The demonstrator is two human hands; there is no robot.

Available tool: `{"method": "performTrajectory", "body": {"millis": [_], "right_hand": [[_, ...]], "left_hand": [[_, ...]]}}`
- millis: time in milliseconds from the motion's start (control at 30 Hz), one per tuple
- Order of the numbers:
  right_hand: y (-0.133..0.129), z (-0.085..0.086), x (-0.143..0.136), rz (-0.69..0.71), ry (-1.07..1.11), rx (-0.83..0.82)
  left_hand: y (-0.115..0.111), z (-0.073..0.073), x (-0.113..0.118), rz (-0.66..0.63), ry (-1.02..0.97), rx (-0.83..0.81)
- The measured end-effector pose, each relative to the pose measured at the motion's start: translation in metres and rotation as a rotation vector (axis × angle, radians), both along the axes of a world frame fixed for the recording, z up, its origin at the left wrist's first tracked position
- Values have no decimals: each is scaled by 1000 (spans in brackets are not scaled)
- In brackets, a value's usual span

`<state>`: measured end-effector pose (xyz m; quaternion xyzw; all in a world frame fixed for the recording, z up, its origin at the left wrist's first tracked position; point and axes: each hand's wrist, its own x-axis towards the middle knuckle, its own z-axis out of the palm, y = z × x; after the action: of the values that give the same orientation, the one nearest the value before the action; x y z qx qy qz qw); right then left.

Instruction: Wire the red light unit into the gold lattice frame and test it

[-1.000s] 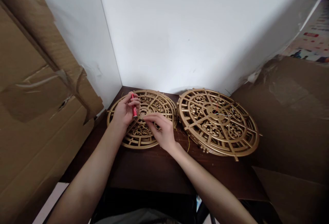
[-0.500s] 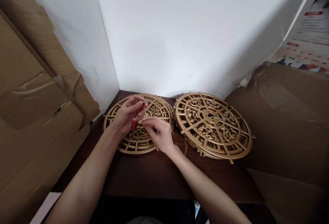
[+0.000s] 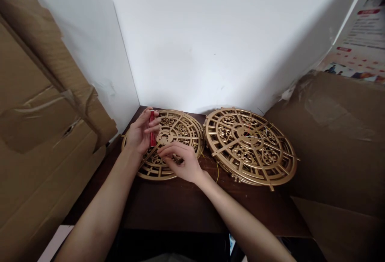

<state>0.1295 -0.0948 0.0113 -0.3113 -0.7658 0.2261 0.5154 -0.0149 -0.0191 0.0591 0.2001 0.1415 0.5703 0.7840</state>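
My left hand (image 3: 142, 131) is closed around a slim red cylinder (image 3: 152, 129), which stands nearly upright against the fingers with a dark or metallic upper end. Just to the right and lower, my right hand (image 3: 181, 159) has thumb and fingertips drawn together. Whatever they pinch, if anything, is too small to make out. Both hands are over the left gold ornamental disc (image 3: 192, 135), a round openwork piece with rings, spokes and scrolls. The hands and forearms cover its left and lower parts.
A second stack of gold discs (image 3: 285, 161) lies to the right, with thin coloured wires across its centre. A yellow wire (image 3: 217, 171) hangs onto the dark tabletop (image 3: 174, 210). Cardboard (image 3: 36, 133) flanks the left, more cardboard (image 3: 337, 133) the right, and a white wall (image 3: 210, 41) the back.
My left hand has shifted left and turned, bringing the red cylinder from a slant to nearly upright. My right hand has moved slightly left and down, away from the cylinder.
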Motion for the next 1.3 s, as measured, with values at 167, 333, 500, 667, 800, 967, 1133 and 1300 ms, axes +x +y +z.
{"method": "performTrajectory", "body": {"millis": [167, 333, 500, 667, 800, 967, 1133, 1300], "right_hand": [[4, -5, -2, -53, 47, -123], [7, -11, -3, -148, 130, -195], [7, -12, -4, -186, 173, -271], [7, -14, -6, -186, 187, -304], [7, -13, -6, -207, 123, -278], [6, -12, -6, -237, 132, -276], [5, -13, -6, -268, 114, -268], [2, -16, -6, -299, 77, -206]], "left_hand": [[2, -4, 6, -61, -130, -144], [0, -9, 17, -86, -143, -242], [2, -11, 17, -9, -155, -264], [3, -12, 17, 39, -141, -264], [1, -13, 22, 37, -138, -291], [-1, -13, 26, 20, -154, -321], [-1, -15, 26, 51, -165, -326], [-3, -16, 28, 39, -163, -327]]}}
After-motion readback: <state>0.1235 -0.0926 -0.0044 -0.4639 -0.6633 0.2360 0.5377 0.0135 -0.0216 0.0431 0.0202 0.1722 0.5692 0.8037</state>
